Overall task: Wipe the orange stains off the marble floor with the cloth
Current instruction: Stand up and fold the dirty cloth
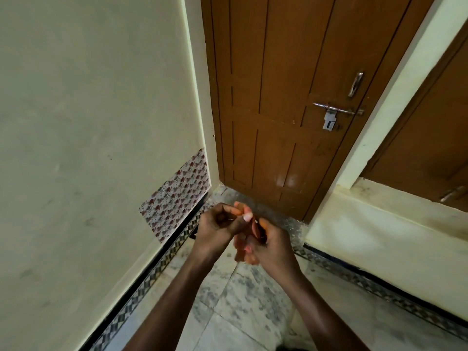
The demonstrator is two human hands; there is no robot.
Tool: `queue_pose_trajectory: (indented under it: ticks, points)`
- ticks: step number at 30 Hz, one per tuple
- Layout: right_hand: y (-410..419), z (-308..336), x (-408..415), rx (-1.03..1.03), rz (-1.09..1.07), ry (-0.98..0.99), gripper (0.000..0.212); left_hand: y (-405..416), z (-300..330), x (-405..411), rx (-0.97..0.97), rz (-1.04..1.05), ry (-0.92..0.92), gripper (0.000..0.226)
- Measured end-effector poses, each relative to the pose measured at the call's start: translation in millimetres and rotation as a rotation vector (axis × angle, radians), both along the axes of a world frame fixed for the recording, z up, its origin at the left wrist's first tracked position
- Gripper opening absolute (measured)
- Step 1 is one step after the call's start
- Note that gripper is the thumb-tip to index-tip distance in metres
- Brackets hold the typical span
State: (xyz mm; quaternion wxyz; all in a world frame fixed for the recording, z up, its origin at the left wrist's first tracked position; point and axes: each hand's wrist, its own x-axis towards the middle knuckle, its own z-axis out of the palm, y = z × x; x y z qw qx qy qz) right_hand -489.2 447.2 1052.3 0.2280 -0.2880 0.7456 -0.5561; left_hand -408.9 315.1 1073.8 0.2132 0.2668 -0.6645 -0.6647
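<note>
I see no cloth anywhere in this view, and I cannot pick out orange stains on the marble floor [243, 300] either; the grey-veined tiles run from the bottom of the picture up to the door. What carries orange is the hands themselves: the fingertips [247, 216] show an orange tint. My left hand [217, 224] and right hand [266, 245] meet above the floor, touching each other in mid-air. The left one has its fingers curled in, thumb pressed toward the right one's fingers; the right one's fingers are bent too, pointing down and left. Whether either is pinching something small between them I cannot tell, since the fingers overlap and blur there. Both forearms come up from the bottom edge.

Around them, a pale wall [88, 122] stands on the left with a patterned paper patch [177, 193] stuck low near the corner, and a checkered skirting strip [141, 282] runs along its foot. Straight ahead is a brown wooden door [278, 97] with a metal latch [331, 112] and a handle [355, 83] above it. A second brown door [435, 138] shows at the right
</note>
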Motion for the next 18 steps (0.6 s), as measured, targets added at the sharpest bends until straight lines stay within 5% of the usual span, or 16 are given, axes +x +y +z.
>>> queue_pose_trajectory:
  ticks: [9, 13, 18]
  points:
    - [-5, -16, 0, 0.034, -0.03, -0.081, 0.021, -21, -16, 12, 0.0, -0.103, -0.017, 0.031]
    - [-8, -15, -6, 0.005, -0.056, -0.135, 0.024, -24, -14, 11, -0.022, -0.182, -0.051, 0.013]
    - [-6, -7, -7, -0.036, -0.064, -0.179, 0.029, -27, -26, 11, -0.141, -0.298, -0.091, 0.03]
